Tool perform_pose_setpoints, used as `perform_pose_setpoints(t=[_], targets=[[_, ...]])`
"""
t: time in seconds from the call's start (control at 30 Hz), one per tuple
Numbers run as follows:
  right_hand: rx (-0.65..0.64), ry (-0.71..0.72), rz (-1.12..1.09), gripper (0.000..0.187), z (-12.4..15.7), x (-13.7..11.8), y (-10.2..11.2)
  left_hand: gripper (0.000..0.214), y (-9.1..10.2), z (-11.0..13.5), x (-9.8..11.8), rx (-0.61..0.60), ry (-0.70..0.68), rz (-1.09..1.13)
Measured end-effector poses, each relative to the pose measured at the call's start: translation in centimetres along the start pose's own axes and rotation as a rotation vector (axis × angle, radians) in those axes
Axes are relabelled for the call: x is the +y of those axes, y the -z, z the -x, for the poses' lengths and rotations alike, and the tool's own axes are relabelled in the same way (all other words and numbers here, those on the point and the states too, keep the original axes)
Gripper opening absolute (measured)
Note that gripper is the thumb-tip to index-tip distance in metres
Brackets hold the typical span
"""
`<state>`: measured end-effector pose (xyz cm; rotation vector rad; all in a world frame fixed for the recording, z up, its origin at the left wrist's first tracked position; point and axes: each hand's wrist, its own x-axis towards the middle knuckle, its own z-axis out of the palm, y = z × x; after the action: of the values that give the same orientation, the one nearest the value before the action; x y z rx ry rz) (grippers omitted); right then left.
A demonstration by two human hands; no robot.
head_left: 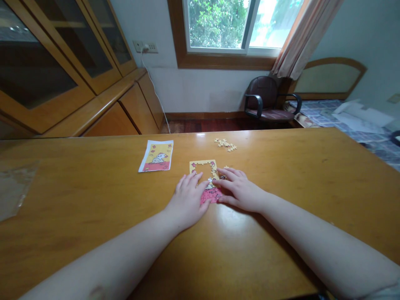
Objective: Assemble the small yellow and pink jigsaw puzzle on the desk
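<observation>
A partly assembled jigsaw puzzle (212,195) lies flat on the table, with a yellow upper border, a pink lower part and a gap in its middle where bare wood shows. My left hand (189,198) rests with fingers spread over its left side and lower left edge. At its right edge is my right hand (239,189), fingers apart, the fingertips touching the border. Several loose puzzle pieces (223,177) lie by the right fingers, partly hidden by them. Neither hand has anything visible in its grasp.
A printed picture sheet (156,156) with a white animal lies left of the puzzle. Several face-down pieces (225,143) are heaped near the far edge of the wooden table (296,166). Clear plastic (15,187) is at far left. Beyond stand an office chair (264,96) and a cabinet (109,116).
</observation>
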<state>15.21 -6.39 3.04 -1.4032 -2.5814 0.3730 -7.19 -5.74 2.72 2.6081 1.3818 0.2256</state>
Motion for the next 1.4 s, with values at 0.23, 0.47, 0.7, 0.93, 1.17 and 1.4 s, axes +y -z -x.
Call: perform_pose_setpoints(t=[0.23,0.47,0.7,0.93,1.17,1.4], targets=[[0.073,-0.054,0.092,0.075,-0.1,-0.2,-0.4,0.047,0.2,0.0,0.2,-0.001,-0.001,0.009],[0.039,-0.04,0.103,0.066,-0.2,-0.3,-0.6,0.046,0.0,0.0,0.1,0.025,-0.013,0.023],[0.158,-0.097,0.071,0.056,-0.3,0.8,-0.1,0.046,0.0,0.0,0.0,0.014,-0.01,0.041],[0.277,-0.195,0.025,0.028,-0.6,2.7,-0.1,0.045,0.1,0.0,-0.1,0.018,-0.026,0.048],[0.238,-0.022,-0.012,0.033,-0.6,1.8,-0.4,0.042,0.1,0.0,0.0,0.054,-0.054,0.069],[0.247,-0.055,-0.006,0.024,-0.6,2.0,-0.4,0.042,0.1,0.1,-0.2,0.088,-0.054,0.076]])
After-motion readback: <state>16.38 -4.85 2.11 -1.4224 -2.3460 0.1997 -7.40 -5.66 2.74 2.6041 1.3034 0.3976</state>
